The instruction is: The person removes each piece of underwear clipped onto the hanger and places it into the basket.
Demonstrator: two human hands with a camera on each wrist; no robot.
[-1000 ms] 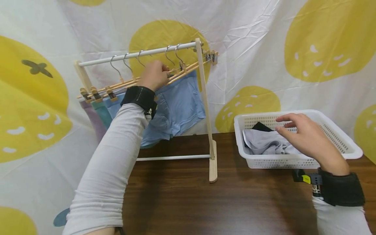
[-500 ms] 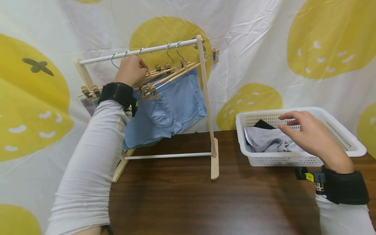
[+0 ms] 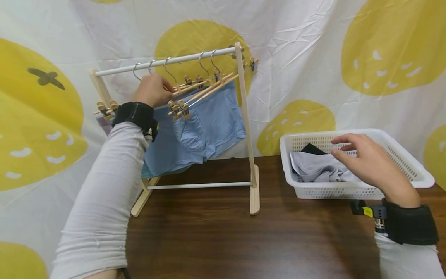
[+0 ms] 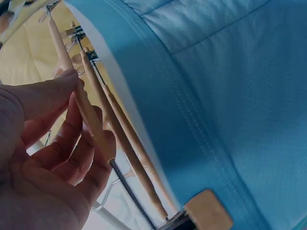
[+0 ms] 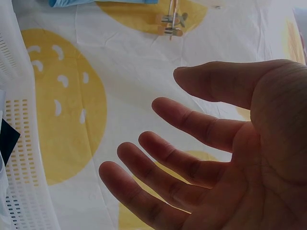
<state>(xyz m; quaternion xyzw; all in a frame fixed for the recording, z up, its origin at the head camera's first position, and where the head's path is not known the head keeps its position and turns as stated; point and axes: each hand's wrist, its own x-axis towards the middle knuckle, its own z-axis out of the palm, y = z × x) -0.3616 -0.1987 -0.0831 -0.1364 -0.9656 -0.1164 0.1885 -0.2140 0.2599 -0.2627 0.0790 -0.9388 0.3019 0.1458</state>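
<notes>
Hanging was judged only part done: blue shorts (image 3: 218, 120) and a mauve garment (image 3: 103, 124) were seen hung on the rack (image 3: 246, 116), while grey cloth (image 3: 313, 164) & a black item (image 3: 313, 149) lay in the white basket (image 3: 334, 191), presumably still to be hung. A wooden hanger (image 4: 92, 117) was pinched btwn thumb & fingers of the L hand (image 3: 152, 90); whether a garment was clipped to it couldn't be told. Nothing was held by the R hand (image 3: 373, 162), which was poised by the basket w/ fingers spread, slightly bent.
</notes>
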